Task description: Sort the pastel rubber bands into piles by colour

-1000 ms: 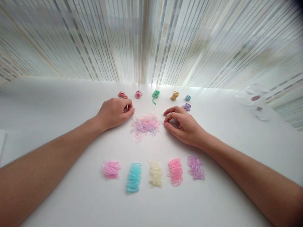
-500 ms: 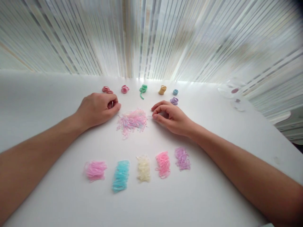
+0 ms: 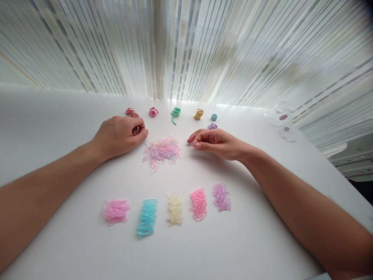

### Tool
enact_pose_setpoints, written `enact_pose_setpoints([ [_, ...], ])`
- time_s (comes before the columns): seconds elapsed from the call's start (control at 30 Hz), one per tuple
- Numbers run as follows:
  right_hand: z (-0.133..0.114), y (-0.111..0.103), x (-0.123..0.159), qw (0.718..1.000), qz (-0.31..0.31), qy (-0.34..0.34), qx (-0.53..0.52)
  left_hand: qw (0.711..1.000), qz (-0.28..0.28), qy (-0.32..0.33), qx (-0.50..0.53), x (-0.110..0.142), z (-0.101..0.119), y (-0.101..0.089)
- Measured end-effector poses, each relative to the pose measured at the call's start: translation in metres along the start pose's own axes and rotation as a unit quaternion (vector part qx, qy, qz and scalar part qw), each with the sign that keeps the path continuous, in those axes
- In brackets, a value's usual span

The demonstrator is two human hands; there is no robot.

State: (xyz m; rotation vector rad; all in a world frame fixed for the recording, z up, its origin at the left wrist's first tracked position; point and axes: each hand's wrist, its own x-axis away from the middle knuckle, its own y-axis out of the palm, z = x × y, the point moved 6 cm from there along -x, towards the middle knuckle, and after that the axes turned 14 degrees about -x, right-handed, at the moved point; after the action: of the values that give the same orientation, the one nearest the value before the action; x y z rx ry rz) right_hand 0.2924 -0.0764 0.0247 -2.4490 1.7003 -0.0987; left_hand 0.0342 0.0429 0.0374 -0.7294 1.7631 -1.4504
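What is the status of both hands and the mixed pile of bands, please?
Left hand curled, grip unclear. Right hand loosely open. Mixed pile loose on table, between hands. Small purple bands close behind right hand.

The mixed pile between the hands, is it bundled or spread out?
Spread out: the mixed pile lies loose, with strands sticking out around its edges, unlike the neater blue bundle.

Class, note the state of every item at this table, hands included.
Left hand: curled
Right hand: half-curled
Mixed pile: tangled
Light pink bundle: bunched
Turquoise bundle: bunched
Cream bundle: bunched
Bright pink bundle: bunched
Purple bundle: bunched
Red coil: looped
Pink coil: rolled
Green coil: end trailing
Yellow coil: rolled
Blue coil: rolled
Purple coil: looped
Clear objects: too blurred
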Motion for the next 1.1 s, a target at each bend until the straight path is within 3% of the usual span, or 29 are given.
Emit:
enact_pose_setpoints([
  [0.23,-0.013,-0.004,0.014,0.990,-0.082,0.114,-0.001,1.000,0.006,0.009,0.003,0.000,0.002,-0.002],
  [0.5,-0.035,0.002,0.028,0.967,-0.190,0.158,0.057,1.000,-0.004,0.007,-0.007,0.002,0.002,-0.002],
  [0.7,-0.047,0.006,0.034,0.956,-0.209,0.167,0.124,1.000,0.000,0.007,-0.004,0.001,0.002,-0.004],
  [1.1,-0.037,0.015,0.038,0.933,-0.268,0.216,0.104,1.000,0.000,0.006,0.002,0.000,0.000,-0.002],
])
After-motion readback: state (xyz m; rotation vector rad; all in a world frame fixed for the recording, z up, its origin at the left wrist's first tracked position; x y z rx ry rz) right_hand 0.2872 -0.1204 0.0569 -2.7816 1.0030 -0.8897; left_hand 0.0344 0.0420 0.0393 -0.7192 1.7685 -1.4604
